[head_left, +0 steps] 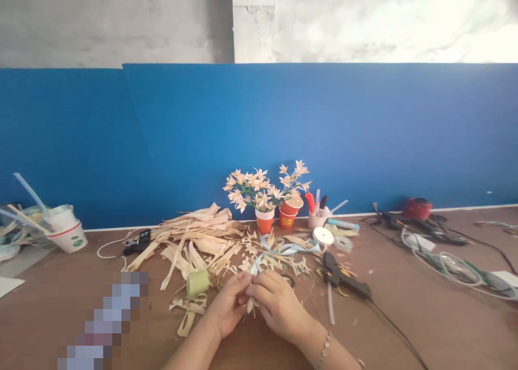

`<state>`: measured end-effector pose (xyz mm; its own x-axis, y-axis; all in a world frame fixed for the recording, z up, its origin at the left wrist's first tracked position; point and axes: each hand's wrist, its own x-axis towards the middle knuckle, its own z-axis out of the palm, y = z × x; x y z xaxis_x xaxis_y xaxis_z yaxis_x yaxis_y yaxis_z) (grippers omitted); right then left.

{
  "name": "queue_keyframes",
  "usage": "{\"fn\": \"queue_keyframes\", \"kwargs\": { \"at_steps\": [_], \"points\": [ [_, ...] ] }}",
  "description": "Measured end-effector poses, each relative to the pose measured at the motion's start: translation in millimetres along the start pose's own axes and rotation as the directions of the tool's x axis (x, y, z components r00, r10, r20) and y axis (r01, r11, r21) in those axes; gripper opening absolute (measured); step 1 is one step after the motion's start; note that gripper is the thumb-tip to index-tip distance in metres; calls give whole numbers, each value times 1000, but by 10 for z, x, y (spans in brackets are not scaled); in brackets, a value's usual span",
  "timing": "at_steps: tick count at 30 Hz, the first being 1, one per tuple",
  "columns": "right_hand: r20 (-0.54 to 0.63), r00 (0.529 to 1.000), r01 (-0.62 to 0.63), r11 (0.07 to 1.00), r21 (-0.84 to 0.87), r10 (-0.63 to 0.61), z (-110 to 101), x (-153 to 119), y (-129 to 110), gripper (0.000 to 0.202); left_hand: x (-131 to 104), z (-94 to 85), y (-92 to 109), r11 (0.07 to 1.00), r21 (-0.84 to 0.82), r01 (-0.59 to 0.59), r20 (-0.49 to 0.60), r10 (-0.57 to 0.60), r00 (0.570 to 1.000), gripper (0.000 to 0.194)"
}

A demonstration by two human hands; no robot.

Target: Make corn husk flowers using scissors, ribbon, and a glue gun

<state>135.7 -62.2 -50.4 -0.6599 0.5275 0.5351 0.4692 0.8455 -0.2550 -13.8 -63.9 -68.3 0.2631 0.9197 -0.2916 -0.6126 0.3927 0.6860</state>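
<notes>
My left hand (230, 304) and my right hand (279, 305) meet low in the middle of the head view, fingers pinched together. Between them is a small pale husk flower (250, 306), its pointed petals hanging below the fingertips. Its upper part is hidden by the fingers. A light blue ribbon (256, 264) runs up from just behind the fingertips across the table. Cut star-shaped husk pieces (292, 264) lie scattered just beyond my hands. To the left, close to my left hand, stands a pale green roll (197, 283) of tape or strip.
A heap of dried husks (202, 230) lies behind at left. Husk flowers (254, 184) stand in paper cups (265, 223). A black glue gun (346, 278) with its cord lies at right, near a white spool (324, 236). Cables (449, 267) lie farther right.
</notes>
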Motion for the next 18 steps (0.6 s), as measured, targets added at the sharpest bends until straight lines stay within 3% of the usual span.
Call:
{"fn": "queue_keyframes", "kwargs": {
  "at_steps": [5,7,9,12,14,18],
  "points": [
    [-166,985,-24,996,90,38,-29,-19,54,23,14,-21,-19,999,-15,41,52,-41,998,30],
    [-250,953,-141,982,128,170,-96,-9,186,23,28,-34,-14,999,-19,45,84,-43,996,38],
    [-322,877,-336,935,116,356,-187,20,396,18,43,-48,-2,999,-16,42,111,-40,993,40],
    [-318,768,-582,813,16,556,-315,97,767,20,64,-67,19,999,-28,46,141,-42,989,38],
    [-214,752,-652,750,-111,623,-361,163,977,23,73,-75,28,998,-42,56,150,-50,987,36],
    [-146,731,-682,710,-174,667,-350,282,1208,24,73,-80,36,999,-50,22,144,-15,989,31]
  ]
}}
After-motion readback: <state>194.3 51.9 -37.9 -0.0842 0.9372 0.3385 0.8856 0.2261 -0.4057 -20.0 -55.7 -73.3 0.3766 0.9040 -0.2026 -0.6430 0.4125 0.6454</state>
